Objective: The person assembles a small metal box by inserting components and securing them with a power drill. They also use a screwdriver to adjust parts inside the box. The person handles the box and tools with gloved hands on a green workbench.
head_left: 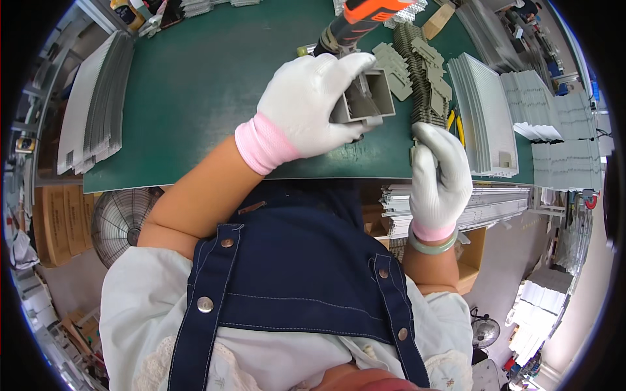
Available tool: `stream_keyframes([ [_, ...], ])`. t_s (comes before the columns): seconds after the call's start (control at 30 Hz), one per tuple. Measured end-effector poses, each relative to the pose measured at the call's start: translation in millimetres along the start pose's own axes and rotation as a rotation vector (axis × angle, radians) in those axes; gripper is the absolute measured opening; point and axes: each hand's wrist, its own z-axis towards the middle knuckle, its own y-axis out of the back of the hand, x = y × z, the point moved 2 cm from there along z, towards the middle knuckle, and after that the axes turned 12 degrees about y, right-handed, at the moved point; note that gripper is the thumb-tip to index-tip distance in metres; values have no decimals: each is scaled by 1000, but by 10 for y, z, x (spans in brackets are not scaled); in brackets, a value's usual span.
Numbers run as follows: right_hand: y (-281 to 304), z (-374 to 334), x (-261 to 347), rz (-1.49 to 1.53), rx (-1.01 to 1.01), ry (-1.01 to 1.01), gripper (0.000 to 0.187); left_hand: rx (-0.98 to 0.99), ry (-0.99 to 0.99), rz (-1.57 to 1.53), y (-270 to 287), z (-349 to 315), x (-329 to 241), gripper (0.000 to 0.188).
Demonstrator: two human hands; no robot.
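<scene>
My left hand (pixel 310 104), in a white glove with a pink cuff, wraps around the left side of a small grey open-topped box (pixel 385 94). Some parts show inside the box, too unclear to name. Just beyond it, an orange and black power tool (pixel 352 27) slants up over the table. My right hand (pixel 443 173), also gloved, has its fingers drawn together at the near end of a long row of grey-green plastic pieces (pixel 425 81). Whatever lies between those fingertips is mostly hidden. Several loose grey-green plates (pixel 393 70) lie left of the row.
On the green table (pixel 182 98), a stack of pale panels (pixel 98 98) stands at the left and another pale stack (pixel 482 111) at the right. Yellow-handled pliers (pixel 460 127) lie beside the right stack. Below the table edge are metal strips (pixel 495 202) and a fan (pixel 120 221).
</scene>
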Motion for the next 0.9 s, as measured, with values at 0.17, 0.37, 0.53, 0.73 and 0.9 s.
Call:
stream_keyframes([
  [0.17, -99, 371, -142, -11, 303, -89, 20, -39, -28, 16, -122, -54, -147, 72],
  [0.37, -151, 554, -501, -245, 700, 178, 29, -14, -45, 77, -275, -196, -228, 68],
  [0.53, -268, 565, -542, -272, 834, 288, 20, 23, -71, 99, -351, -231, -233, 65],
  [0.73, -300, 424, -644, -35, 657, 396, 16, -24, -107, 58, -385, -233, -238, 50],
  [0.9, -161, 277, -572, -13, 382, 218, 17, -55, -97, 57, -330, -217, -225, 52],
])
